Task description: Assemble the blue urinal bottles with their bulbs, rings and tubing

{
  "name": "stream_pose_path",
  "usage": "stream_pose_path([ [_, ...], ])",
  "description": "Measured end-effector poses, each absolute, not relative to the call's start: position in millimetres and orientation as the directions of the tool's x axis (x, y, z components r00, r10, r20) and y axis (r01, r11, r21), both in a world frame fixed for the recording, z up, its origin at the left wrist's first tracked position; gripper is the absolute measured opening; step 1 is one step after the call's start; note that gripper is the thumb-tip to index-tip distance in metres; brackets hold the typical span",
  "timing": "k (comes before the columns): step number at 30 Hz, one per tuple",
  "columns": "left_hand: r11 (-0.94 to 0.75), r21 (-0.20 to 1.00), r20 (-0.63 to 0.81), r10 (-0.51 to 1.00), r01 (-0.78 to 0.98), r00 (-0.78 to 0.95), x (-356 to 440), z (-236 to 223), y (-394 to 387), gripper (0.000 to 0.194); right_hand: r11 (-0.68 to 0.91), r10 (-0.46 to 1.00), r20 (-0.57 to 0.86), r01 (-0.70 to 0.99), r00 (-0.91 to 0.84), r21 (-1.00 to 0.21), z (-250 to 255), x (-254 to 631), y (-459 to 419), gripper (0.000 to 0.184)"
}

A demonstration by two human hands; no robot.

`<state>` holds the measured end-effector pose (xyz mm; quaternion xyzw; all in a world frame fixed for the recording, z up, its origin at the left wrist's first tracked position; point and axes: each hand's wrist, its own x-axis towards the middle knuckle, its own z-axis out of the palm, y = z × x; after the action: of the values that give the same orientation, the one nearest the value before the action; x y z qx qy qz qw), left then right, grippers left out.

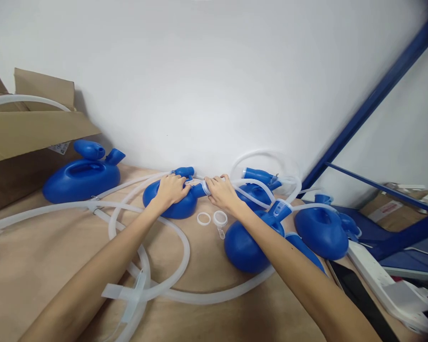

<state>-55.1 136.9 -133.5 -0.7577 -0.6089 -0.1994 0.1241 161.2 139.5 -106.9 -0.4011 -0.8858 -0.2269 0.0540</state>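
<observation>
Out on the table, my left hand [171, 191] is closed over the handle of a blue urinal bottle [181, 209]. Its angled neck points right, toward my right hand [221, 194]. The fingers of my right hand wrap round a white cap [206, 188] at the mouth of that neck. The cap is partly hidden by the fingers. In front of the bottle lie a white ring [203, 218] and a clear lid with a tab [220, 219]. Another blue bottle [251, 247] sits beneath my right forearm, its neck fitted with a light-coloured collar.
Coiled translucent hose [185, 254] runs across the table [203, 270]. More blue bottles stand at left [82, 183] and right [321, 235]. An open cardboard box [32, 137] is at far left. A blue metal frame [371, 104] and a white power strip [378, 280] are at right.
</observation>
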Motion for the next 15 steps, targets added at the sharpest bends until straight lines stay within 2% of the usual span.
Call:
stream_pose_path([
  [9,-0.22,0.043,0.456,0.872,0.975,0.176,-57.6,-134.7,139.0,0.047,0.578,0.703,0.24,0.734,-0.67,0.356,-105.4,164.5,141.7,0.062],
  [12,-0.232,0.033,0.455,0.869,0.972,0.192,-57.3,-136.0,140.1,0.044,0.598,0.694,0.196,0.707,-0.692,0.378,-91.9,164.6,144.4,0.061],
  [15,-0.241,0.028,0.454,0.868,0.97,0.202,-56.4,-136.3,141.2,0.045,0.611,0.687,0.134,0.667,-0.714,0.425,-69.9,163.5,144.0,0.068],
])
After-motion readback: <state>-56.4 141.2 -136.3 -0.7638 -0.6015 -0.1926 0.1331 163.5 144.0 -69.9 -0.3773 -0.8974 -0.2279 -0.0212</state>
